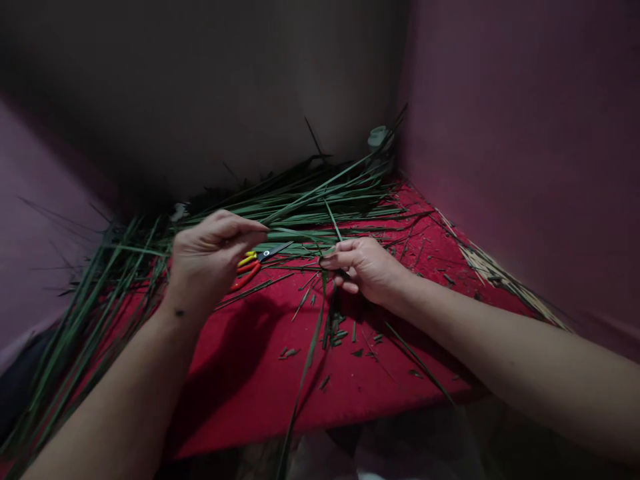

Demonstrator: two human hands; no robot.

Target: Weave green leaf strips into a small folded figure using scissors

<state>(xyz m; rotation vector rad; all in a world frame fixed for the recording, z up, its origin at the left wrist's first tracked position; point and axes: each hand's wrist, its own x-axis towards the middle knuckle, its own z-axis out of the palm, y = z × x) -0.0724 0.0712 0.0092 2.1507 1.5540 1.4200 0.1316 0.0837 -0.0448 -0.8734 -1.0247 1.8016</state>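
My right hand (367, 268) pinches a narrow green leaf strip (315, 340) between thumb and fingers. One end of the strip hangs down past the table's front edge. My left hand (213, 250) is raised to the left with thumb and forefinger pressed together. What sits in that pinch, if anything, is too thin to make out against the leaves behind. Partly behind the left hand lies a pair of scissors (267, 254) with red and yellow handles, blades pointing right. Long green leaves (300, 207) lie heaped beyond both hands.
More long leaves (80, 327) spill over the left side of the red table (240, 393). Short cut bits (289, 353) are scattered near the middle. Pale thin sticks (505, 283) lie along the right wall. A whitish container (377, 137) stands in the far corner.
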